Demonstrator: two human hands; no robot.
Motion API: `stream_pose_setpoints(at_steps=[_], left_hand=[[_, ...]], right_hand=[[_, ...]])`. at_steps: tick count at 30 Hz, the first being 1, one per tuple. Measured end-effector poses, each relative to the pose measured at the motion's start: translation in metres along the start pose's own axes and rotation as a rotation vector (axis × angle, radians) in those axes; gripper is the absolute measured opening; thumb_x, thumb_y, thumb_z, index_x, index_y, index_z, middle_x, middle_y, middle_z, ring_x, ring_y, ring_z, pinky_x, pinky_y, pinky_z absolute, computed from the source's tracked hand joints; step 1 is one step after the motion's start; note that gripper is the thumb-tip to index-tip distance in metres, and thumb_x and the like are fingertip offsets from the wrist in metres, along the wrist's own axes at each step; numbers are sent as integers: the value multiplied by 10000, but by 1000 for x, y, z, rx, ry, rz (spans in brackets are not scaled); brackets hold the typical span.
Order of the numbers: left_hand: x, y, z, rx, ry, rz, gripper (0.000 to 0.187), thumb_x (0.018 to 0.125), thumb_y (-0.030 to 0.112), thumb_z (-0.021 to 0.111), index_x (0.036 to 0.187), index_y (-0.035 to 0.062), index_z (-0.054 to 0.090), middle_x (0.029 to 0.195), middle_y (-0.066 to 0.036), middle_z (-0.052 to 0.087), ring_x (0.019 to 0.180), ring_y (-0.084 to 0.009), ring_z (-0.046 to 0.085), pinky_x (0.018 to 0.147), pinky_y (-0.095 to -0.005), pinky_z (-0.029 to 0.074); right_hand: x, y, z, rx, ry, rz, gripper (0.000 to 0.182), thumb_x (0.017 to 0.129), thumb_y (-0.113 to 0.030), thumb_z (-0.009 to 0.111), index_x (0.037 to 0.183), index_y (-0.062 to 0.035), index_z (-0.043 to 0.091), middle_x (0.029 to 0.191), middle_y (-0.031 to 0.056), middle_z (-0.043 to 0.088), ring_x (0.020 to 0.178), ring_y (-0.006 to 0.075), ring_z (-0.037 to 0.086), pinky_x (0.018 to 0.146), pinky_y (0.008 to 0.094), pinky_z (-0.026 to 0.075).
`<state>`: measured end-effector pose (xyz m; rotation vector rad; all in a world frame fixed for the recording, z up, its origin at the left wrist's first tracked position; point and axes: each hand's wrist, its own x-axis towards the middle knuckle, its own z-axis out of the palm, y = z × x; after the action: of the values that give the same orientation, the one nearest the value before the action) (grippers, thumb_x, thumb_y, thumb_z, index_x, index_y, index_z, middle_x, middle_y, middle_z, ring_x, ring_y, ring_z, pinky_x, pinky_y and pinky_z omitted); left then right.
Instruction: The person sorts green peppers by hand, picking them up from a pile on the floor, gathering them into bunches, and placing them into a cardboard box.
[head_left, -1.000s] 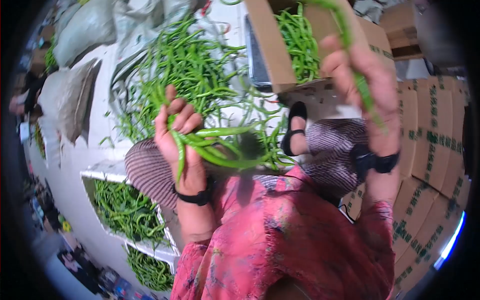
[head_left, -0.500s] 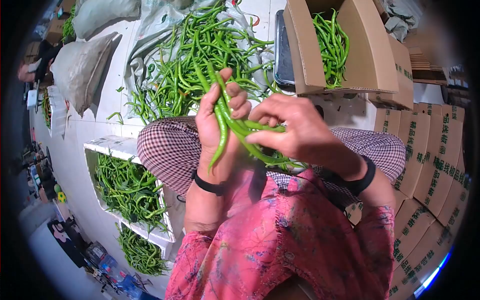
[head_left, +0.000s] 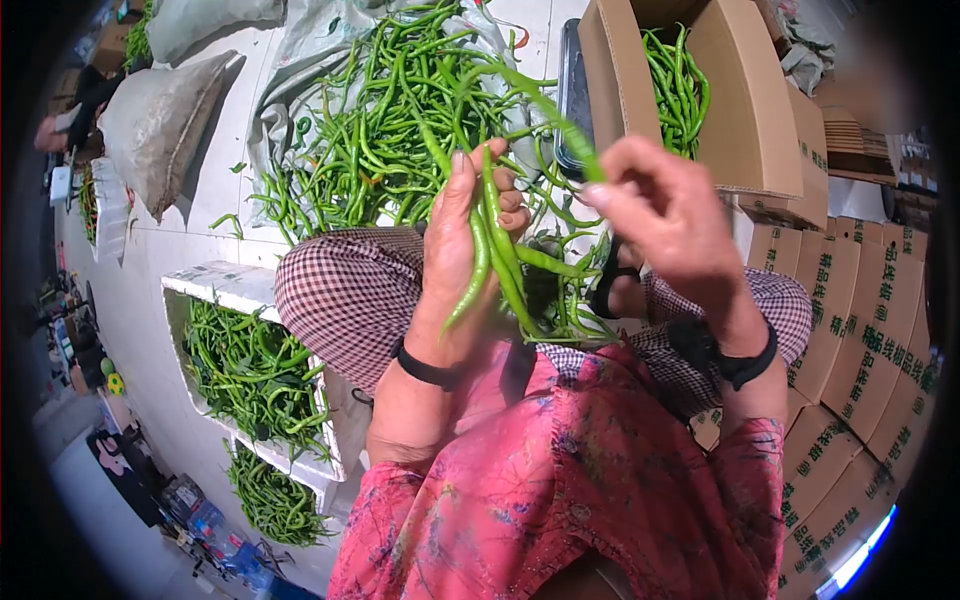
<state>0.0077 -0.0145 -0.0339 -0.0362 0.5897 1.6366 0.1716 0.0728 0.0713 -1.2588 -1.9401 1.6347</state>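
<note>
Several long green chili peppers stick out of my left hand, whose fingers are wrapped round them. My right hand is up to the right, its thumb and fingers pinching one chili pepper that is blurred by motion. That pepper's far end reaches out over the big pile of green chili peppers on a pale plastic sack. Below my hands, between my knees, lie more loose chili peppers.
An open cardboard box at the upper right holds chili peppers, beside a dark flat tray. White foam boxes of peppers stand left. Flattened printed cartons line the right side. A stuffed sack lies upper left.
My right hand has moved up and right, away from my left hand, carrying a single pepper. My left hand has shifted slightly right, still gripping its bunch.
</note>
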Motion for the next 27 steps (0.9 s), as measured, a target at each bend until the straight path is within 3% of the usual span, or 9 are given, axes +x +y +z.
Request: stream_pose_setpoints(at_steps=[4,7,12,14,16,18,19,21,27], left_hand=[[-2,11,-2,-74,50,53,317,979,209,535,1208,-5,487,851,-35,524,679,-88,473,556,-197,412],[-2,17,-5,-120,5,56,296,979,191,522,1192,-14,503,849,-36,530,676,-91,473,548,-202,405],[-1,16,-6,-113,-11,20,291,968,216,535,1174,13,513,848,-44,566,665,-98,505,568,-223,419],[1,14,-5,-114,-56,19,293,974,218,523,1184,14,511,854,-49,569,666,-101,506,571,-224,421],[1,11,-2,-124,-53,30,295,981,222,510,1193,17,510,866,-55,577,670,-107,518,583,-226,431],[0,10,0,-131,-57,53,299,983,231,509,1194,19,511,879,-60,585,680,-115,534,596,-229,445],[-1,10,0,-132,-55,56,304,986,244,504,1194,22,512,887,-66,590,690,-120,544,604,-233,455],[-3,12,1,-129,-50,59,304,986,248,503,1193,25,514,886,-68,589,690,-121,544,604,-234,456],[-4,4,8,69,45,69,410,1002,277,467,1305,2,458,975,-95,595,809,-167,557,696,-258,499]], right_hand=[[-13,38,-23,-200,129,-51,171,821,-134,682,789,-24,554,611,38,518,546,108,493,499,312,401],[-30,96,-12,-801,-30,-248,174,827,-191,632,783,-29,585,722,167,598,668,376,591,593,449,452],[-32,74,-7,-601,-57,-306,216,885,-193,555,804,-7,629,766,174,617,752,356,624,660,438,476],[-28,47,-4,-210,-303,-99,226,881,-213,576,858,-4,658,803,174,634,778,339,636,677,411,485],[-25,69,26,-184,-370,-143,242,872,-218,597,951,3,656,808,178,643,775,335,639,685,389,489],[-26,84,61,-188,-230,-475,255,866,-208,609,980,20,621,750,165,628,712,312,617,663,376,475],[-23,78,64,-187,-232,-481,255,866,-208,609,980,20,621,750,165,628,712,312,617,663,376,475],[-19,64,66,67,-466,-88,278,867,-220,625,987,30,597,736,152,615,675,264,591,648,370,458],[-22,66,66,157,-479,-19,255,868,-207,642,948,31,601,743,124,630,679,150,589,637,347,453]])
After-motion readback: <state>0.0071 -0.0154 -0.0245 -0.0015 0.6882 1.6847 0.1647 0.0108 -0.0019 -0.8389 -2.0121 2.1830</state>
